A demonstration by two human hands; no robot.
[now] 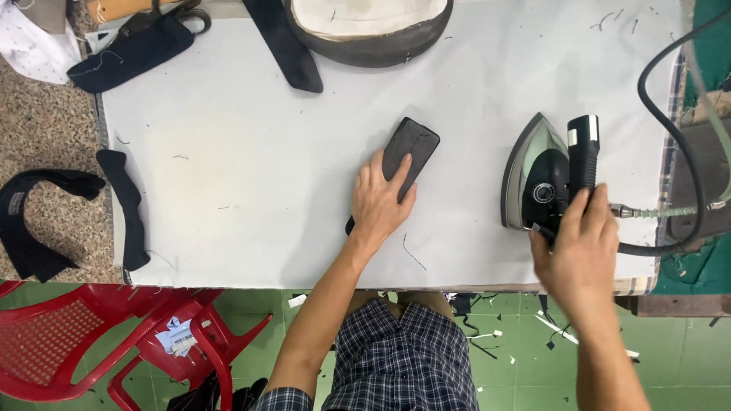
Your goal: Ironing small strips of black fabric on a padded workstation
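The left hand point(383, 199) lies flat on a small black fabric piece point(407, 152), its fingers point(396, 179) spread and pressing the piece against the pale grey worktop point(251, 167) rather than closing round it. The fabric piece sits well to the left of the steam iron point(542, 176), angled with its upper end pointing toward the top right.

The right hand point(580, 247) has its fingers point(590, 209) wrapped round the iron's black handle, gripping it from the near side. The iron rests on the worktop with its pointed nose aimed away from the person, and a dark cable point(670, 84) and a thin hose run off from its rear toward the right edge.

Far to the left of the iron, a narrow black strip point(128, 209) hangs over the worktop's edge. Up and left of the iron lie a long black strip point(285, 42) and a round, cream-topped pad point(369, 27). Below the worktop, left of the iron, stands a red plastic chair point(114, 342).
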